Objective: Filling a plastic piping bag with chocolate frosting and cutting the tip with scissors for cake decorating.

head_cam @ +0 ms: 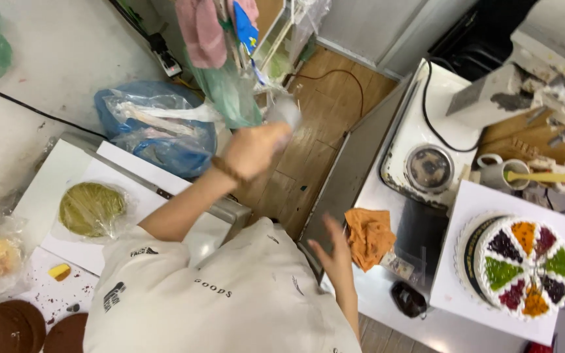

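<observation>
The left hand point(254, 150) is up in the air, closed around a pale plastic cup point(284, 112) that looks blurry; there is a bead band on that wrist; the cup is over the wood floor point(315, 131), near a green plastic bag point(230, 91) and a blue plastic bag point(165, 134). The right hand point(335, 252) is open with its fingers spread apart and holds nothing; it is just beside an orange cloth point(369, 236) on the white counter point(393, 307). Further right sits a round white cake point(524, 267) with fruit wedges in many colours on a white board; behind it is a mug point(497, 173) with a yellow spatula point(544, 176). On the left table lies a green round cake layer point(91, 209) in clear wrap, and brown round layers point(17, 327) sit at the bottom corner.
</observation>
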